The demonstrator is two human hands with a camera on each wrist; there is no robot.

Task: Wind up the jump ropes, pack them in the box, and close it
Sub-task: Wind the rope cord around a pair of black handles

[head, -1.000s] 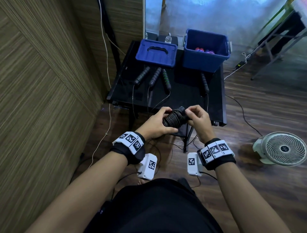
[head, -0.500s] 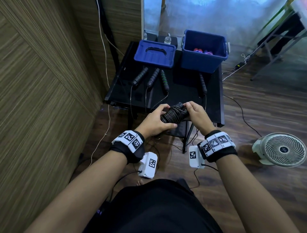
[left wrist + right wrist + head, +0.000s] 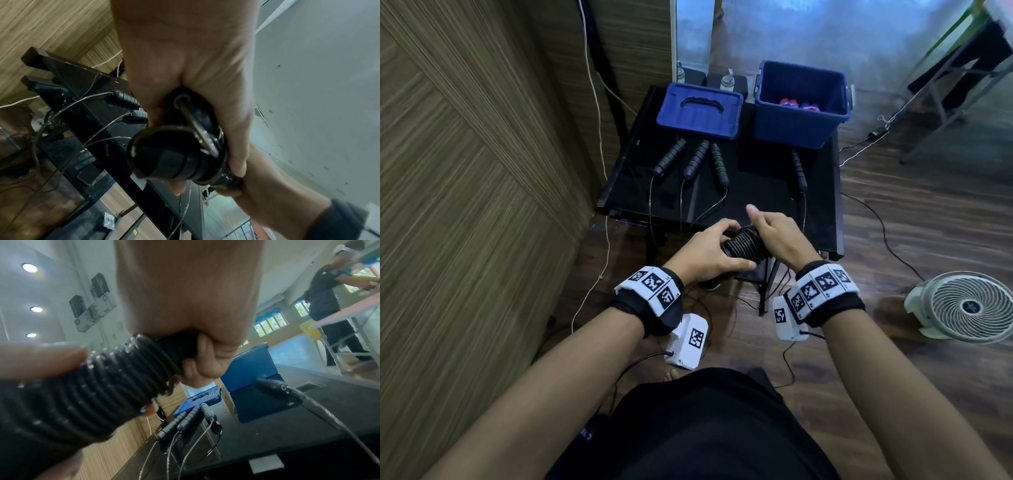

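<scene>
Cable loop (image 3: 186,112) — left wrist only

Dim indoors, with a cool bluish light from the far wall. The black table (image 3: 756,192) has a faint sheen. The head view bends hard at its edges; the floor by the fan (image 3: 969,305) smears. Both wrist views are soft: the wound rope (image 3: 98,395) blurs up close, and three ceiling lamps (image 3: 29,268) glare.
</scene>
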